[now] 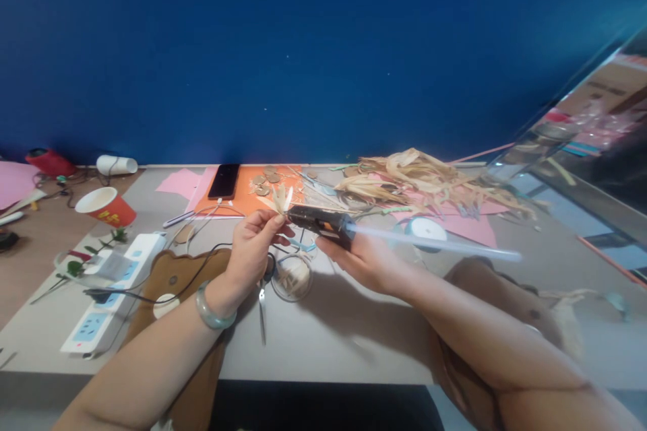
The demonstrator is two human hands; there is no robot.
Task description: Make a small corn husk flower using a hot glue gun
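Note:
A small flower of pale corn husk (281,198) is pinched between the thumb and fingers of my left hand (254,242). My right hand (373,257) is wrapped round a black hot glue gun (326,222), its nozzle end right beside the flower's base; I cannot tell whether they touch. A long translucent glue stick (449,242) juts from the gun's rear toward the right, blurred. Below my hands lie scissors (262,313), partly hidden by my left hand, and a round clear dish (293,277) with pale pieces in it.
Dried corn husks (419,178) are heaped at the back right, by a white roll (427,234). A phone (224,181) lies on orange paper (247,178). At left are a power strip (118,289) with cords and a tilted paper cup (108,207). A blue panel (303,54) stands behind.

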